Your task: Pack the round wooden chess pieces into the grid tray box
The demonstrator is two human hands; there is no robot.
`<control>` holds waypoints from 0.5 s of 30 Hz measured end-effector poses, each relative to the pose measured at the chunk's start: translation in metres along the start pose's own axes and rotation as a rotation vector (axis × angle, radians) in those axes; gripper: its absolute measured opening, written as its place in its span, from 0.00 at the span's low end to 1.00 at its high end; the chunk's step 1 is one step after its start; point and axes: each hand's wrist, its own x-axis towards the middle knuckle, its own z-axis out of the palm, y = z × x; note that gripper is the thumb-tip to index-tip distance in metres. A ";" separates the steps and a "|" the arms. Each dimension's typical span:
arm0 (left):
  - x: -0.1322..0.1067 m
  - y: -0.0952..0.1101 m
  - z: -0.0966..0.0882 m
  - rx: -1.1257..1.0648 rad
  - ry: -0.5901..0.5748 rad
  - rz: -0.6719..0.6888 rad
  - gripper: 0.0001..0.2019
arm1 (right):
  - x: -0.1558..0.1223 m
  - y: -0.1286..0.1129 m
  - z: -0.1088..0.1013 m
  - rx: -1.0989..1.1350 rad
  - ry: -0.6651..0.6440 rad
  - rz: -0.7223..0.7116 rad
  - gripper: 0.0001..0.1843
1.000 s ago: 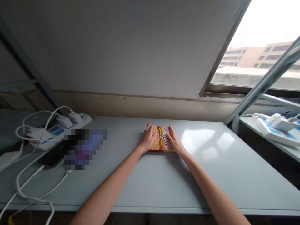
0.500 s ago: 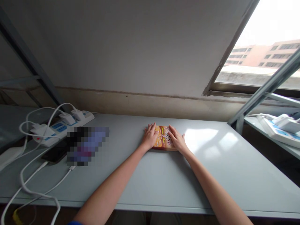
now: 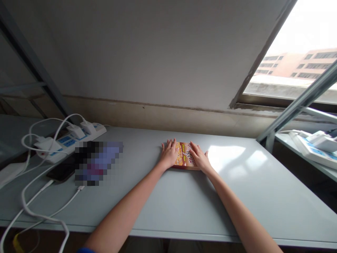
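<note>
A small orange and brown printed packet lies flat near the far middle of a grey table. My left hand rests palm down on the packet's left side, fingers stretched out and close together. My right hand lies flat on its right side, fingers spread, thumb out over the table. Both hands press on the packet and neither grips it. Only a strip of the packet shows between them.
A white power strip with plugged chargers and white cables sits at the table's far left, a dark phone beside it and a blurred patch next to that. A wall runs behind the table. Another table with a power strip stands right.
Both hands have stayed on the packet; the left hand has slid slightly outward, flattening. The view has shifted a little.
</note>
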 end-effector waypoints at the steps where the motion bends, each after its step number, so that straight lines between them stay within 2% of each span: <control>1: 0.000 0.001 -0.001 0.015 -0.007 -0.002 0.26 | 0.000 -0.001 0.000 -0.009 -0.001 0.003 0.27; 8: -0.002 0.002 -0.001 -0.031 0.009 -0.002 0.26 | -0.001 -0.005 -0.001 -0.020 -0.004 0.027 0.27; 15: -0.004 0.001 -0.001 -0.070 0.126 -0.154 0.29 | 0.003 0.005 0.003 0.083 0.029 0.015 0.30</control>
